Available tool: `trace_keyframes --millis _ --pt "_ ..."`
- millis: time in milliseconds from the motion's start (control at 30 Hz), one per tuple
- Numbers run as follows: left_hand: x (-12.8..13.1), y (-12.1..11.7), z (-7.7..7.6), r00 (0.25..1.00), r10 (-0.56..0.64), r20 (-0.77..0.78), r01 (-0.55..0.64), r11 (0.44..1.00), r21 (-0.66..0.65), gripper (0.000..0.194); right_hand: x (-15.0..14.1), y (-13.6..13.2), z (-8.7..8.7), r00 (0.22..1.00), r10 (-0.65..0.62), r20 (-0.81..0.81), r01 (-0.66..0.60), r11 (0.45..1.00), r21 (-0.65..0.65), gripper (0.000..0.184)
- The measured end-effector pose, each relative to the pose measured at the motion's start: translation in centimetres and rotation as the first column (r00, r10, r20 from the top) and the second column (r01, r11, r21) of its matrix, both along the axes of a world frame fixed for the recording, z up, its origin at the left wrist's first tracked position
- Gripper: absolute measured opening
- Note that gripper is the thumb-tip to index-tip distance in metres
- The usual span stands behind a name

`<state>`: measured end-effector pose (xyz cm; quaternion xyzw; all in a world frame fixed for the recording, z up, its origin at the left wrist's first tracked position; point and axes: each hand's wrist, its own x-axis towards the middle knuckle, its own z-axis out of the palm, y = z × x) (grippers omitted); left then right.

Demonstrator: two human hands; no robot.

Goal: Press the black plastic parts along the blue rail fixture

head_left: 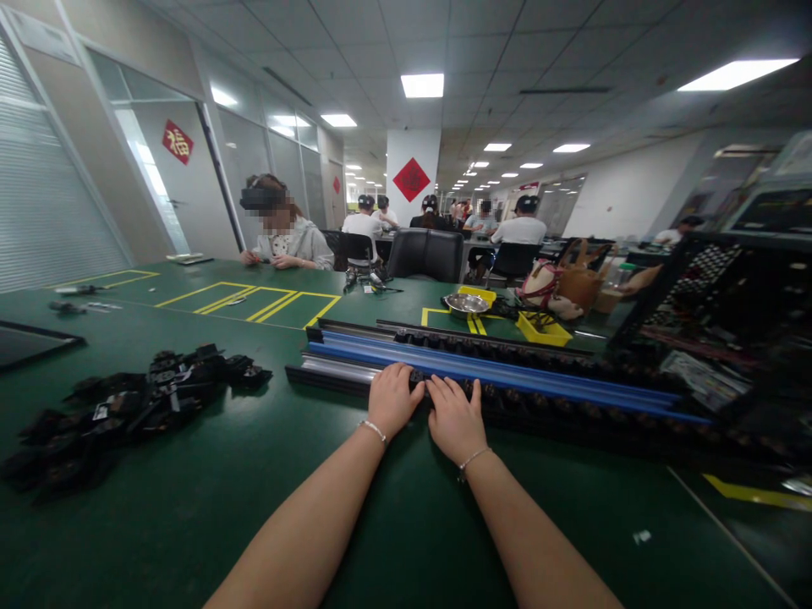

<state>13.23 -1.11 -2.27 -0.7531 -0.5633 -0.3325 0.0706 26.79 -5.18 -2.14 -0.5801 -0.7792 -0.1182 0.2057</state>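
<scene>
A long black track with a silvery channel lies across the green table in front of me. At its middle sits a small black part, between my two hands. My left hand is closed at the part's left side, fingers bent over the track and thumb against the part. My right hand rests on the track just to the right, its fingers stretched out and spread, the nearest ones touching the part. Behind them runs a blue rail. Rows of black pieces fill the track's right stretch.
A heap of black parts lies at left. Beyond the rails are a metal bowl and a yellow tray. A black perforated rack stands at right. A co-worker sits across the table.
</scene>
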Motion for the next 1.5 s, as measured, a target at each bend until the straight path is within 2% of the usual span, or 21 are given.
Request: trace_keyframes --millis 433,1100,1500 --pt "-0.9 0.4 -0.1 0.999 0.027 -0.027 -0.027 1.000 0.012 0.028 0.1 -0.1 0.0 0.999 0.022 -0.030 -0.021 0.999 0.027 0.034" --pt "-2.7 0.8 0.2 0.987 0.160 -0.030 -0.160 0.987 0.004 0.020 0.4 0.1 -0.4 0.998 0.028 -0.051 -0.027 0.999 0.022 0.032" --pt "-3.3 0.8 0.6 0.987 0.158 -0.020 -0.158 0.987 -0.014 0.023 0.4 0.2 -0.2 1.000 0.015 -0.018 -0.014 1.000 0.005 0.034"
